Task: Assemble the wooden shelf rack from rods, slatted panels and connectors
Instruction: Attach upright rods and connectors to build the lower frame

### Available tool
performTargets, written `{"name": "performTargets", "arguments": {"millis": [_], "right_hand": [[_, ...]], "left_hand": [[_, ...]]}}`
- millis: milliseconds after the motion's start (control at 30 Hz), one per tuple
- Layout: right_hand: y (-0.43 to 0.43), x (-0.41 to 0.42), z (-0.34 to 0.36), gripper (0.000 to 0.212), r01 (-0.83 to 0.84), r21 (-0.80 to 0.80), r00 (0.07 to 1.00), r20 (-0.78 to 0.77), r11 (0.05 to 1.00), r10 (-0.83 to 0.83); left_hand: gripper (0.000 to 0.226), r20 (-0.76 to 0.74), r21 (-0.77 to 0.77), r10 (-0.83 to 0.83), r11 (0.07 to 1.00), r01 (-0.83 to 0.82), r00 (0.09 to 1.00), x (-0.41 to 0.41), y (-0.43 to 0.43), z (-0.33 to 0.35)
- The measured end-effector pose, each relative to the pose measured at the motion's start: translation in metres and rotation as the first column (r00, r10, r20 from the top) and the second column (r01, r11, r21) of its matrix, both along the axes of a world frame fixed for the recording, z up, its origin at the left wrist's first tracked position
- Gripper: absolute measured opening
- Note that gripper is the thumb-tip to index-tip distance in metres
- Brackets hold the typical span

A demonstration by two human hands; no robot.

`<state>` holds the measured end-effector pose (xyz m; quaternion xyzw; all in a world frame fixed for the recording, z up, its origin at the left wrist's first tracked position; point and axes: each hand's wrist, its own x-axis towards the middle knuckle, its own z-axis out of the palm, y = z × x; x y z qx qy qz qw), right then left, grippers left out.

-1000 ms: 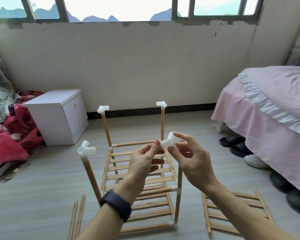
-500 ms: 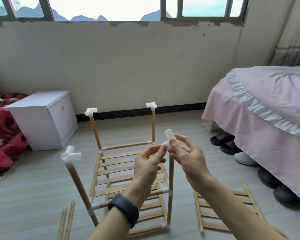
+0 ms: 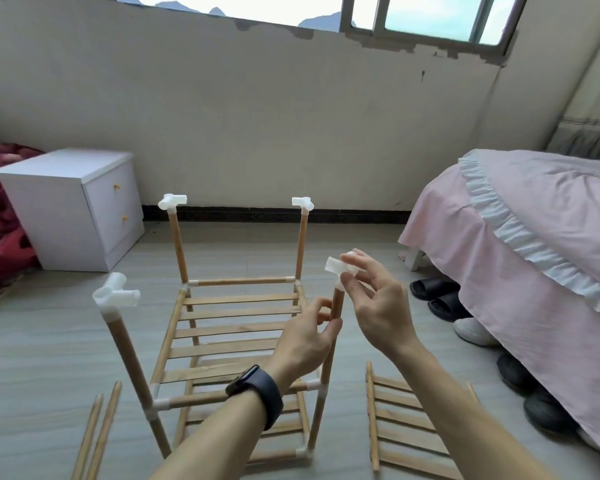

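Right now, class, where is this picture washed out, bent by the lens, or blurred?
Head view: sky through the window is washed out; the wide lens slants the wall top; the right hand and its white connector look blurred; the nightstand is crisp.

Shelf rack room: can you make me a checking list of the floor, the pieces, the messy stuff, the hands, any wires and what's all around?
Surface: grey plank floor; the shelf rack stands on it.
Job's things: top connectors sit on three corners; a spare slatted panel and two loose rods lie on the floor.
Clutter: shoes beside the pink bed; red bedding at left.
Hands: left hand pinches the near right rod; right hand holds the fourth connector at its top.
Cables: nothing seen.
Surroundings: white cabinet, window.
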<state>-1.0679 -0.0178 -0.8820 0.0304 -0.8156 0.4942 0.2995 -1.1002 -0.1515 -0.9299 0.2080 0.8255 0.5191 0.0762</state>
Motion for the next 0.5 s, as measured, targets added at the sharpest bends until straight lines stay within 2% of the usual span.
{"name": "performTargets", "arguments": {"millis": [100, 300, 400, 500], "right_hand": [[0.003, -0.004, -0.006, 0.028, -0.076, 0.096, 0.995, 0.072, 0.992, 0.070], [0.012, 0.001, -0.024, 0.034, -0.134, 0.145, 0.990, 0.059, 0.980, 0.127], [0.011, 0.003, -0.028, 0.036, -0.128, 0.165, 0.992, 0.038, 0.978, 0.123], [0.003, 0.002, -0.030, 0.045, -0.095, 0.115, 0.995, 0.026, 0.989, 0.093]], "left_hand": [[0.015, -0.019, -0.013, 0.000, 1.000, 0.000, 1.000, -0.002, -0.005, -0.002], [0.012, -0.048, -0.057, -0.028, 0.998, 0.026, 0.998, -0.004, -0.009, -0.005], [0.018, -0.078, -0.122, -0.034, 0.992, 0.024, 0.996, 0.001, -0.012, 0.000], [0.034, -0.217, -0.240, 0.005, 0.969, -0.059, 0.976, 0.004, -0.035, 0.012]]}}
